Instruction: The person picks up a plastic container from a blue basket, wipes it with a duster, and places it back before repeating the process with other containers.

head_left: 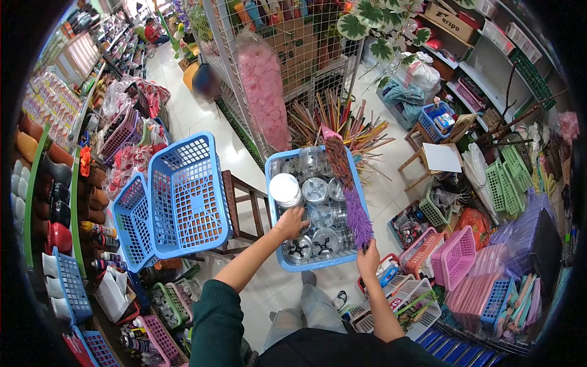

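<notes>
A blue plastic basket [273, 248] in front of me holds several clear round jars [315, 191]. At its left side my left hand [292, 222] is closed at the lower end of a jar with a white lid [285, 188]; part of the grip is hidden. The white-lidded jar looks higher than the jars around it. My right hand [368, 260], by the basket's near right corner, grips the end of a fluffy brown-and-purple duster [353, 196]. The duster lies across the right part of the basket, over some jars, its far tip pink.
Left of the basket are a wooden stool [247, 199] and two blue baskets, the larger one [189, 196] tilted. Beyond stand a wire rack [318, 61], a pink-filled bag [263, 92] and loose sticks [367, 131]. Pink baskets [454, 257] crowd the right; a person [154, 32] sits far back.
</notes>
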The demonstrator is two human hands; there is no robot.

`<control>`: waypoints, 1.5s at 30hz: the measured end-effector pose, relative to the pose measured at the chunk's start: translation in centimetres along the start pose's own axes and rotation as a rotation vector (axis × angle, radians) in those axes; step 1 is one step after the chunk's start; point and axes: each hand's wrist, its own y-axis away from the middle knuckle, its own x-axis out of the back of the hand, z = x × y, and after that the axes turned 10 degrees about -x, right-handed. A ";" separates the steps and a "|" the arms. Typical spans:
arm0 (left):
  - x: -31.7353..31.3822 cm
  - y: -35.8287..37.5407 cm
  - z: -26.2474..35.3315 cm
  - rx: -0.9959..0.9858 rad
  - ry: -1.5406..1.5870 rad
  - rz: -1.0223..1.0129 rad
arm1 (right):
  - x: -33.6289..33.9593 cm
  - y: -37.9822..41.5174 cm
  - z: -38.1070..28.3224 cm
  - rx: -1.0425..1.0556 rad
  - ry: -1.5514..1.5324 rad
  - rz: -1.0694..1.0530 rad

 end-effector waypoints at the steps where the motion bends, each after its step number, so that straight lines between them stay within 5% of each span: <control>1: -0.2 0.0 0.3 0.039 0.036 0.035 | 0.1 0.0 0.0 -0.021 0.021 -0.032; 8: -1.6 0.1 1.5 0.108 0.181 0.184 | 0.1 0.0 -0.3 -0.069 0.065 -0.064; 13: -2.9 1.2 1.9 0.059 0.152 0.495 | 0.3 0.3 -0.4 -0.056 0.082 -0.052; 20: -1.1 2.3 1.6 0.120 0.075 0.594 | 0.5 0.5 -0.5 -0.052 0.092 -0.047; 26: 0.3 1.6 1.7 0.437 0.411 0.808 | 0.1 0.0 -0.1 -0.003 0.079 -0.047; 33: 1.2 2.6 1.7 0.453 0.578 0.774 | 0.5 1.0 0.5 -0.005 0.109 -0.051; 38: 0.2 4.3 0.4 0.221 0.858 0.864 | 0.6 1.1 0.0 -0.034 0.131 -0.083; 45: 1.2 5.4 0.3 0.280 1.126 0.801 | 0.2 -0.1 -0.3 -0.047 0.129 -0.079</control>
